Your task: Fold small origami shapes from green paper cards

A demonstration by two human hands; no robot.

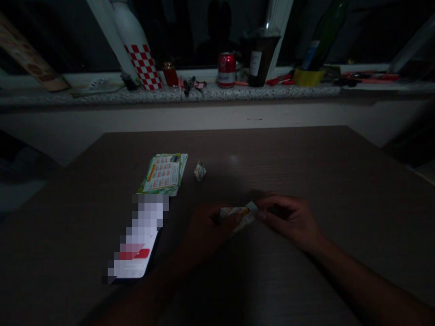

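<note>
A small printed piece of paper lies at the middle of the dark wooden table, pinched from both sides. My left hand grips its left end with closed fingers. My right hand pinches its right end. A little folded paper shape sits on the table behind my hands. To the left lies a stack of printed calendar cards. A lit phone rests left of my left hand.
Behind the table runs a stone windowsill with a red-and-white checked bottle, a red can, a dark bottle, a green bottle and small clutter. The room is very dim.
</note>
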